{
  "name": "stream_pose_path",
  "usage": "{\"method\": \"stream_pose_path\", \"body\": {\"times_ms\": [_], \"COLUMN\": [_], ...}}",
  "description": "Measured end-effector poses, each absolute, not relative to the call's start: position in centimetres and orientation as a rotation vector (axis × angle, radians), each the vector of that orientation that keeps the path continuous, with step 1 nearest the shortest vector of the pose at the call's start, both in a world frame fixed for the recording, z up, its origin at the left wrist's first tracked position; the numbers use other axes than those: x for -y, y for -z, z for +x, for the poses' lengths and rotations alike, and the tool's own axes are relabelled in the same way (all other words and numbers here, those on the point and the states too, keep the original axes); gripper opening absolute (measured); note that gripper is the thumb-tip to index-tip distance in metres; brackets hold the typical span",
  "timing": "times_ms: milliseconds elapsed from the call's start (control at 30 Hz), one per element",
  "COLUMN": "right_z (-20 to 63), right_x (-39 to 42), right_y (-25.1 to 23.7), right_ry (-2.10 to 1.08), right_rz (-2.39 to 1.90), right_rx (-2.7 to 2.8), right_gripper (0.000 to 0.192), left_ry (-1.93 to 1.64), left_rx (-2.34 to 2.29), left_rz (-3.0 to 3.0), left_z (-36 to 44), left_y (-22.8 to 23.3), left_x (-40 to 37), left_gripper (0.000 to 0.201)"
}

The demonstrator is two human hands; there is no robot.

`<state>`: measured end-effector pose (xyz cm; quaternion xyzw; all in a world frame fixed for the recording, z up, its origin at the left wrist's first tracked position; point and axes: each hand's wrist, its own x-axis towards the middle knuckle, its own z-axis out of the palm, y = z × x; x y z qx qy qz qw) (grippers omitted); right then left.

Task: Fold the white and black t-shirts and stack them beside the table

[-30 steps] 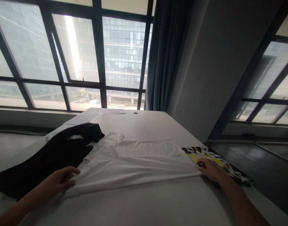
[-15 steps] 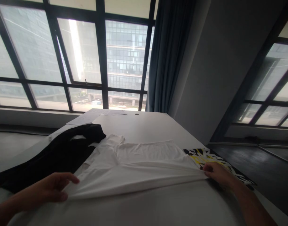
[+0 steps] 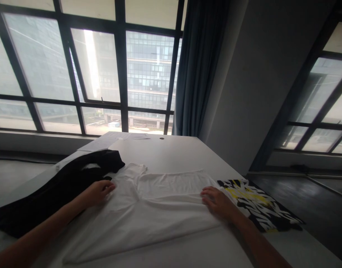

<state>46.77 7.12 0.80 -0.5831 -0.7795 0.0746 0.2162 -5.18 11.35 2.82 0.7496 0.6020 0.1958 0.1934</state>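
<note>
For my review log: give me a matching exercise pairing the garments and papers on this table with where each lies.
Things:
1 white garment
2 black garment
3 black, yellow and white patterned garment
4 papers

Places:
A far left part of the table
B right edge of the table
C under both hands
D left of the white one

Pairs: 1-C, 2-D, 3-B, 4-A

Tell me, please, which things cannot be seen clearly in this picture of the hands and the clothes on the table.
- White shirt: parts lie under the left hand and right hand.
- Black garment: left end cut off by the picture's edge; dark, its kind unclear.
- Patterned cloth: print too small to read.
- Papers on the table: too small to read.
</note>
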Motion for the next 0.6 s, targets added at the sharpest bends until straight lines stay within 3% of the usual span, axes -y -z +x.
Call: {"method": "stream_pose_path", "body": {"times_ms": [300, 467, 600], "right_z": [45.7, 45.2, 44.8], "right_x": [-6.4, -6.6, -6.6], "right_y": [0.2, 0.3, 0.3], "right_ry": [-0.278, -0.217, -0.118], "right_rz": [-1.651, -1.657, -1.729], "right_rx": [2.099, 2.116, 2.130], "right_gripper": [0.029, 0.024, 0.024], "left_ry": [-0.540, -0.599, -0.885], "left_rx": [-2.001, -2.021, -1.962], "left_rz": [1.922, 1.759, 1.805], "left_z": [-1.1, -0.1, 0.2], "left_y": [-0.8, -0.9, -3.6], "left_x": [-25.1, -28.1, -28.9], "left_gripper": [0.032, 0.026, 0.028]}}
